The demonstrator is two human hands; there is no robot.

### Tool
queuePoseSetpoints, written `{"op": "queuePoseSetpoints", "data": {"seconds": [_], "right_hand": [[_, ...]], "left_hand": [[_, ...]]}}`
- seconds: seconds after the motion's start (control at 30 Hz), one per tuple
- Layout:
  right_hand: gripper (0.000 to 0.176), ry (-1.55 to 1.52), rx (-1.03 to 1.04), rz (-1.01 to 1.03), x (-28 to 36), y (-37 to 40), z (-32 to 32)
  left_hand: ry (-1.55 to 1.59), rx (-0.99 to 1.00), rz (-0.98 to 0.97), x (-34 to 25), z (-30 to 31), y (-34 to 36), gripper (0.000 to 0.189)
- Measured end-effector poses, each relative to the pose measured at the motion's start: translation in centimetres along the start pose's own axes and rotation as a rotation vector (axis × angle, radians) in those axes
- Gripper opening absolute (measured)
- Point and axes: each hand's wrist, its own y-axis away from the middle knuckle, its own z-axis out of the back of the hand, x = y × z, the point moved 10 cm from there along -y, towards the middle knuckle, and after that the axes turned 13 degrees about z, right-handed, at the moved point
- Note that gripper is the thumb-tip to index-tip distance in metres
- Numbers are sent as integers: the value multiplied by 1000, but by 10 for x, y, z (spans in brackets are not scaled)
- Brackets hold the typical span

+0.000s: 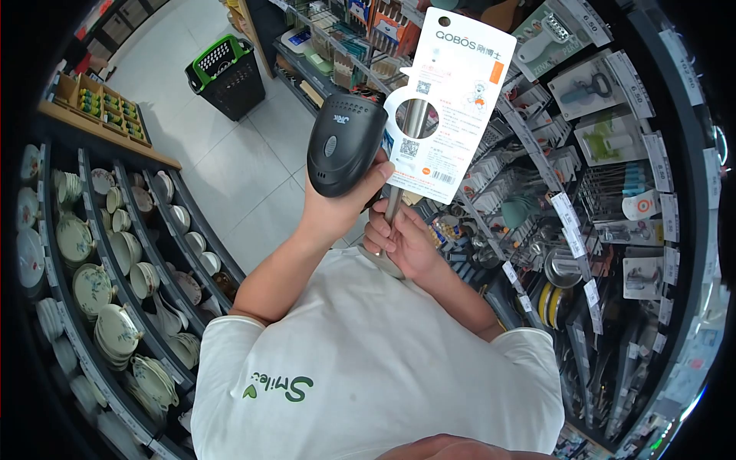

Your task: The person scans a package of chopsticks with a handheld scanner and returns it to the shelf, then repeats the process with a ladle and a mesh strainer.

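A black barcode scanner [346, 146] is in my left hand [345, 192], which is closed around its lower part. The thumb lies close to the edge of a white product card [460, 92] with printed text, QR codes and a barcode. A metal handle [394, 204] passes behind the card and shows through its round hole. My right hand [405, 236] is closed on this handle just below the card. The wider metal end of the utensil [381, 261] shows beneath my right hand, partly hidden by it, against my white shirt.
Shelves of plates and bowls [115, 307] stand on the left. Racks of packaged kitchen tools [590, 169] with price tags fill the right. A black basket with a green handle [230, 80] rests on the tiled floor ahead. A wooden display rack [103, 107] is at the upper left.
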Motion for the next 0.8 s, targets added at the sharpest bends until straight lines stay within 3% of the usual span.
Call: {"op": "queuePoseSetpoints", "data": {"seconds": [0.17, 0.3, 0.37, 0.5, 0.67, 0.8], "right_hand": [[31, 19, -33, -13, -5, -4, -6], [21, 186, -215, 112, 10, -17, 7], [17, 414, -376, 155, 26, -21, 21], [14, 481, -484, 214, 36, -34, 34], [13, 486, -544, 267, 34, -45, 27], [13, 525, -505, 274, 23, -57, 18]], "left_hand": [[39, -3, -56, -2, 16, 4, 20], [32, -83, -76, 8, 40, 12, 25], [-103, -52, -15, 23, 47, 17, 32], [49, 27, 85, 41, 51, 36, 31], [-275, 142, 190, 65, 64, 52, 43], [-318, 127, 106, 62, 81, 62, 42]]}}
